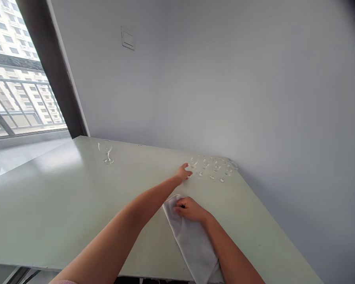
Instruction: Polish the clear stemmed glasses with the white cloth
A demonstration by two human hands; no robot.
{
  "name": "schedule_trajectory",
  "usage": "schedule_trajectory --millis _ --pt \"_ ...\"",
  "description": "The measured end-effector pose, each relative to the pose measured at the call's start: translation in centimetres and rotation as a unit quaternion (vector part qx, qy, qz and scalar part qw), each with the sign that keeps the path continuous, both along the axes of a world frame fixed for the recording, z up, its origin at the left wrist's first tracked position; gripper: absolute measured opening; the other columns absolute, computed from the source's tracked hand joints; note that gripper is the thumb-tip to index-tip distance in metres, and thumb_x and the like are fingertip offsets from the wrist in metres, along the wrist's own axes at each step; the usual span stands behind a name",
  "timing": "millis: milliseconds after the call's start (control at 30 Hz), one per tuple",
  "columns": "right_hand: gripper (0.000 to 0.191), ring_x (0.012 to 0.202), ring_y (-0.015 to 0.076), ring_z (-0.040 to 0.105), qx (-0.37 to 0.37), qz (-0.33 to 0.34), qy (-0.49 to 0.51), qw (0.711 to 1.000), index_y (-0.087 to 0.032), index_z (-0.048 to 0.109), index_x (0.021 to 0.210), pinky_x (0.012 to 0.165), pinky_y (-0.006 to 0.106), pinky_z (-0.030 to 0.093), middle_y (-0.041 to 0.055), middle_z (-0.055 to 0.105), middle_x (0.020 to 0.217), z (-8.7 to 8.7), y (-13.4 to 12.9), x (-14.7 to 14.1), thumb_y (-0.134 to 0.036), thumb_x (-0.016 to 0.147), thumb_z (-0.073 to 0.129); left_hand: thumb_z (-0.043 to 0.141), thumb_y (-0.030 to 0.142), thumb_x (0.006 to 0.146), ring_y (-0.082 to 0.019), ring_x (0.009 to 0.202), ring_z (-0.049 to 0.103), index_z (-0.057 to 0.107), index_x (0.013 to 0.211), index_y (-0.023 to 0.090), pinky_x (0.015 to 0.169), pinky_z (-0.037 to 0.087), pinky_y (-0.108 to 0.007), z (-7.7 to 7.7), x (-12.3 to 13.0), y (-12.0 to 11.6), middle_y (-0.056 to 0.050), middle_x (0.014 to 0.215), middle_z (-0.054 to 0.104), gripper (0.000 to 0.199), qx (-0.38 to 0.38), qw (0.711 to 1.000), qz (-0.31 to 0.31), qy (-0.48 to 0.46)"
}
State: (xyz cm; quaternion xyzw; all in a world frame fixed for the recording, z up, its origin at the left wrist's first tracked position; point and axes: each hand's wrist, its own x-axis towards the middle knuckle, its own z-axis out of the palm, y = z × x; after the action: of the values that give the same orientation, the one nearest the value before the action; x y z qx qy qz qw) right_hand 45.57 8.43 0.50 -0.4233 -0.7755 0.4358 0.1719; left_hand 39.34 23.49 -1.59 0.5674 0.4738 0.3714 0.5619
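My left hand [183, 172] reaches across the pale green table [56, 205], its fingertips right by the nearest of several clear stemmed glasses [208, 167] clustered near the wall. Those glasses are hard to make out against the tabletop, and some may lie on their sides. My right hand [189, 209] rests on the upper end of a grey-white folded towel [193, 242], with its fingers curled into the cloth. Far to the left, a lone clear wine glass [105, 152] stands upright on its stem.
The table's far corner meets a pale grey wall [225, 86], which carries a white switch plate [128, 38]. A large window [23, 75] with a railing and apartment blocks outside lies to the left. The table's right edge runs close beyond the towel.
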Motion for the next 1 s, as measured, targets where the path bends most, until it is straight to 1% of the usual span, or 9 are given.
schedule_trajectory --millis 67,167,267,333,467,600,800,900,1000 --pt "0.033 0.05 0.0075 0.03 -0.011 0.0 0.008 1.0 -0.017 0.037 0.051 0.049 0.022 0.026 -0.005 0.035 0.052 0.1 0.0 0.0 -0.031 0.078 0.05 0.063 0.018 0.067 -0.004 0.058 0.053 0.045 0.119 0.023 0.047 0.039 -0.017 -0.2 1.7 0.4 -0.01 0.126 0.048 0.055 -0.007 1.0 -0.013 -0.015" --pt "0.033 0.05 0.0073 0.028 -0.017 -0.003 0.01 1.0 -0.017 0.035 0.051 0.048 0.022 0.025 -0.0052 0.033 0.052 0.2 -0.1 0.0 -0.03 0.077 0.05 0.06 0.023 0.072 -0.004 0.057 0.052 0.05 0.108 0.019 0.049 0.04 -0.018 -0.5 2.9 0.7 -0.01 0.112 0.055 0.038 -0.014 0.999 -0.019 -0.028" --pt "0.033 0.05 0.0075 0.029 -0.014 -0.004 0.0 1.0 -0.017 0.035 0.051 0.047 0.022 0.025 -0.005 0.034 0.052 0.5 -0.1 0.0 -0.031 0.077 0.05 0.057 0.029 0.076 -0.005 0.055 0.05 0.053 0.097 0.017 0.049 0.04 -0.019 -0.5 2.3 0.5 -0.009 0.097 0.059 0.025 -0.012 1.0 -0.006 -0.027" --pt "0.035 0.05 0.0076 0.031 -0.006 -0.004 -0.014 1.0 -0.017 0.035 0.051 0.048 0.022 0.025 -0.0049 0.036 0.052 0.5 -0.2 -0.1 -0.032 0.077 0.051 0.057 0.031 0.075 -0.005 0.054 0.049 0.054 0.091 0.017 0.047 0.038 -0.019 -0.4 0.7 0.2 -0.007 0.091 0.059 0.021 -0.008 1.0 0.015 -0.02" --pt "0.038 0.052 0.0076 0.029 0.03 -0.003 -0.028 0.999 -0.018 0.033 0.051 0.049 0.022 0.023 -0.0056 0.032 0.052 0.2 -0.1 -0.2 -0.037 0.079 0.051 0.059 0.031 0.073 -0.006 0.052 0.049 0.054 0.086 0.017 0.047 0.036 -0.02 0.0 -5.8 -0.2 -0.005 0.085 0.058 0.019 0.002 0.996 0.085 0.002" --pt "0.043 0.052 0.0079 0.026 0.053 0.004 -0.034 0.998 -0.018 0.026 0.052 0.049 0.022 0.021 -0.0059 0.027 0.053 -0.2 -0.1 -0.3 -0.04 0.081 0.049 0.059 0.031 0.073 -0.006 0.051 0.049 0.054 0.087 0.018 0.046 0.035 -0.02 0.4 -14.9 -0.7 -0.003 0.08 0.059 0.02 0.011 0.985 0.171 0.021" --pt "0.046 0.052 0.0082 0.023 0.049 -0.004 -0.037 0.998 -0.019 0.021 0.053 0.049 0.023 0.02 -0.0057 0.023 0.055 -0.3 -0.5 -0.6 -0.046 0.082 0.046 0.06 0.034 0.07 -0.006 0.051 0.048 0.054 0.089 0.018 0.044 0.033 -0.018 0.8 -27.9 -2.2 -0.003 0.089 0.062 0.026 0.026 0.959 0.281 0.031" --pt "0.047 0.053 0.0084 0.024 0.043 -0.009 -0.035 0.998 -0.019 0.022 0.053 0.05 0.022 0.022 -0.0056 0.024 0.055 -0.6 -0.4 -0.6 -0.05 0.081 0.045 0.063 0.036 0.067 -0.006 0.053 0.048 0.055 0.088 0.018 0.043 0.033 -0.017 0.9 -32.7 -2.7 -0.003 0.091 0.062 0.029 0.024 0.945 0.323 0.033" --pt "0.047 0.052 0.0084 0.028 0.031 -0.006 -0.025 0.999 -0.019 0.025 0.053 0.05 0.022 0.025 -0.0054 0.027 0.054 -0.9 -0.3 -0.5 -0.051 0.081 0.045 0.066 0.037 0.062 -0.006 0.054 0.049 0.056 0.088 0.018 0.042 0.033 -0.017 1.0 -36.0 -2.6 -0.004 0.092 0.062 0.034 0.017 0.934 0.355 0.031"
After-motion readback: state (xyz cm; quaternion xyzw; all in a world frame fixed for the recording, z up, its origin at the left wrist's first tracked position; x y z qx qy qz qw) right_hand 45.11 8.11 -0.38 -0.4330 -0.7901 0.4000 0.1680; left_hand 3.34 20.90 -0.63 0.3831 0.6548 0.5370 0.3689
